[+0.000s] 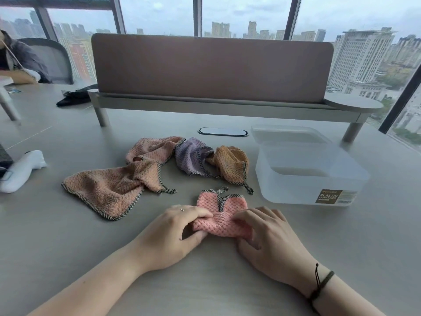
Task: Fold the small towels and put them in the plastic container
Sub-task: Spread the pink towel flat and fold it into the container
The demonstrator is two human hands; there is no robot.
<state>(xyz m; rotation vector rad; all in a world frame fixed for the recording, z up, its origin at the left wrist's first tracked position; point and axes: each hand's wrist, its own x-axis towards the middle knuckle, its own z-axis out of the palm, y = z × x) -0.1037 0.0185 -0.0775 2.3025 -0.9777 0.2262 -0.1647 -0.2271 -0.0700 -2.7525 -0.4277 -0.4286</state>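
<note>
A small pink towel (224, 214) lies bunched on the desk right in front of me. My left hand (175, 233) pinches its left edge and my right hand (271, 238) grips its right edge. Behind it lie three loose towels: a large peach one (118, 181), a purple one (191, 156) and an orange one (232, 163). The clear plastic container (296, 188) stands open to the right, empty, with its lid (287, 133) lying just behind it.
A white handheld device (22, 169) lies at the left edge. A brown divider panel (211, 67) on a raised shelf runs across the back of the desk, with a cable port (223, 131) below it. A seated person (18, 58) is far left.
</note>
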